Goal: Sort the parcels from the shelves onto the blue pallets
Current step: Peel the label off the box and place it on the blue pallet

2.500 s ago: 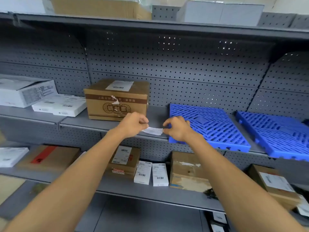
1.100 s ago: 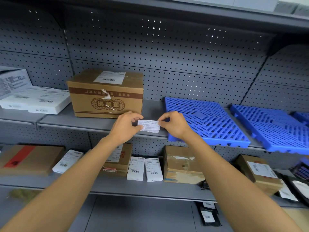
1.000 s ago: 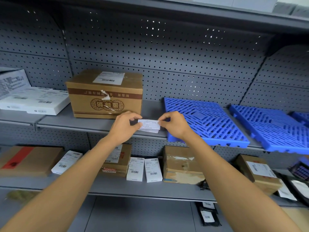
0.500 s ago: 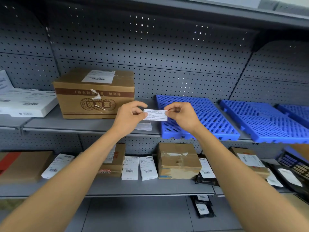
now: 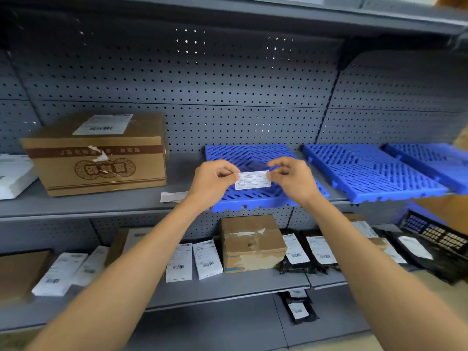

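Above the nearest blue pallet (image 5: pixel 255 158): white slip (image 5: pixel 252 180), pinched at either end by left hand (image 5: pixel 211 182) and right hand (image 5: pixel 295 181). Probably featherlight, floppy; best gripped by edges.

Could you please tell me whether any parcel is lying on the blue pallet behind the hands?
No, the blue pallet bears no parcel; both hands only hold a small paper label in front of it.

A large brown parcel (image 5: pixel 98 155) sits upright at nine o'clock on the middle shelf. Blue slatted pallets (image 5: pixel 364 168) lie flat toward three o'clock, bare.
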Demonstrator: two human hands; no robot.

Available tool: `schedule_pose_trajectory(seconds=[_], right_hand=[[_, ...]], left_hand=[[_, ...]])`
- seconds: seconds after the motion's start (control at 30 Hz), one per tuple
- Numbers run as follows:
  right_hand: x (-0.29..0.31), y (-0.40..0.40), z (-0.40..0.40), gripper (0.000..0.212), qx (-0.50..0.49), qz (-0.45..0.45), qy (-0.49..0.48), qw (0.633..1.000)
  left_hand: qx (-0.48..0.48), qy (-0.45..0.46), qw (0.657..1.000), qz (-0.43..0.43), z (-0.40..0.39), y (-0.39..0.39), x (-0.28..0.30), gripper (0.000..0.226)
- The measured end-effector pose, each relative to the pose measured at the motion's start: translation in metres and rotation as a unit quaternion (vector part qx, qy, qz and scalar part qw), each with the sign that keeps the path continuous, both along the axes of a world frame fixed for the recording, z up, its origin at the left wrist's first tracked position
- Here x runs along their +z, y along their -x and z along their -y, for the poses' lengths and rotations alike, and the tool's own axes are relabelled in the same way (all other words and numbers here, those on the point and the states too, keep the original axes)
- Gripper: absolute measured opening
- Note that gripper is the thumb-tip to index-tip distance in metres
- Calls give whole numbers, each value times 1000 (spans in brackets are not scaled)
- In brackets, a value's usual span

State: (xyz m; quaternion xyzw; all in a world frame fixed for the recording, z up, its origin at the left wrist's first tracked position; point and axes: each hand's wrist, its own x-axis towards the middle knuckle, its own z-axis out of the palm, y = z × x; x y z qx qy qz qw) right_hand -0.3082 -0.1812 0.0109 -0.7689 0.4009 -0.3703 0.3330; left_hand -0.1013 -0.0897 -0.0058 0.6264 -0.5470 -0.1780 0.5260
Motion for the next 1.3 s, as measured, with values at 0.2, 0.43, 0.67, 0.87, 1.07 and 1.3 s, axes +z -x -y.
schedule_pose_trajectory(seconds=[0.2, 0.43, 0.67, 0.87, 1.07, 1.3], right_hand=[[-8, 25, 25, 11, 11, -53, 37, 998], [-16, 43, 41, 15, 60, -128, 93, 986], [-21, 46, 42, 14, 62, -127, 99, 985], [-34, 48, 39, 17, 52, -117, 99, 987], [-35, 47, 39, 21, 52, -105, 103, 988], [-31, 46, 38, 24, 46, -88, 68, 993]], left_hand=[[4, -64, 998, -9, 18, 26, 3, 4], [17, -113, 993, 18, 25, 45, -2, 7], [28, -130, 988, 84, 27, 51, -5, 9], [28, -127, 983, 126, 31, 48, -10, 11], [20, -118, 985, 126, 31, 44, -13, 11], [50, -83, 990, 101, 31, 39, -8, 8]])
